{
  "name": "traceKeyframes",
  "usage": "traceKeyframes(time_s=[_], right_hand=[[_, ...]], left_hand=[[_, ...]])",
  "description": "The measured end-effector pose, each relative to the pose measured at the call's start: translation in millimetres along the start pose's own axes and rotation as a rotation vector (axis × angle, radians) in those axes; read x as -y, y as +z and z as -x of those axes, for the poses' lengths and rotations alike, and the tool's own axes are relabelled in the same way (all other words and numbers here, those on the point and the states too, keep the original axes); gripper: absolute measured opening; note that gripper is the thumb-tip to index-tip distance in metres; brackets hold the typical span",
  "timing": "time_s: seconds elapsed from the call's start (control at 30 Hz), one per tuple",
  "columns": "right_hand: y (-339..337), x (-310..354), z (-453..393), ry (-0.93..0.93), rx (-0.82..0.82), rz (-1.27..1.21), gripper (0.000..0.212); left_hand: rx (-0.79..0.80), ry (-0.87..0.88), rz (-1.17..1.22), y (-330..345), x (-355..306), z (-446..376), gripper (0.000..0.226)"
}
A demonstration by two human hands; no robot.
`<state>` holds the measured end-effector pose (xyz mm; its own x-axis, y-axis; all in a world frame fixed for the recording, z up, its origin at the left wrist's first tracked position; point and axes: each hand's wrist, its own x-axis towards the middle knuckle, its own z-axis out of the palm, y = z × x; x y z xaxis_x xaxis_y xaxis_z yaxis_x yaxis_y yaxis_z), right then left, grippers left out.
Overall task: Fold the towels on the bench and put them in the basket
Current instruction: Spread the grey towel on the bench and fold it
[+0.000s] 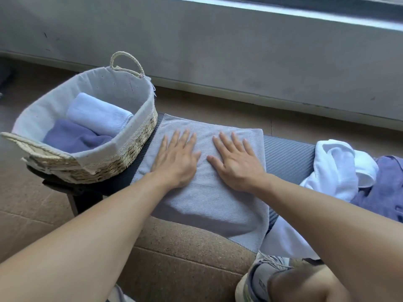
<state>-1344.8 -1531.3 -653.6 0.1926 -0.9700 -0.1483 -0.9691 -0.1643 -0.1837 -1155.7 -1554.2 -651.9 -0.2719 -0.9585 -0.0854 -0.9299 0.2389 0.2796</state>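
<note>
A grey towel [209, 205] lies spread flat across the dark bench [287, 158], its near edge hanging over the front. My left hand [176, 158] and my right hand [237, 162] press flat on it side by side, fingers straight and spread. The woven basket [122, 158] with a white liner stands on the bench's left end, touching the towel's left edge. Inside it lie a folded light blue towel [98, 114] and a purple towel [72, 136]. At the right end of the bench sit a crumpled white towel [340, 168] and a purple towel [383, 188].
A grey concrete wall [239, 51] runs behind the bench, with brown floor [185, 253] in front and behind. My shoe [259, 277] and knee show at the bottom right. The basket's far handle [126, 62] stands upright.
</note>
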Motion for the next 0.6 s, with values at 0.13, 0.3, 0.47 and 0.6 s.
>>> traceKeyframes(time_s=[0.13, 0.3, 0.47, 0.6], right_hand=[[1.4, -1.2, 0.8, -0.003, -0.017, 0.000, 0.075], [2.7, -9.2, 4.4, 0.015, -0.021, 0.005, 0.076], [2.8, -11.5, 5.3, 0.032, -0.029, 0.031, 0.076], [0.0, -9.2, 5.6, 0.037, -0.015, 0.035, 0.075]], left_hand=[[-0.072, 0.028, 0.075, 2.3, 3.8, 6.5, 0.064], [-0.214, 0.016, 0.041, -6.8, -13.6, 24.2, 0.066], [-0.023, 0.018, -0.049, 10.4, 3.1, 44.8, 0.076], [-0.211, 0.104, -0.055, 8.0, 4.3, 50.9, 0.072]])
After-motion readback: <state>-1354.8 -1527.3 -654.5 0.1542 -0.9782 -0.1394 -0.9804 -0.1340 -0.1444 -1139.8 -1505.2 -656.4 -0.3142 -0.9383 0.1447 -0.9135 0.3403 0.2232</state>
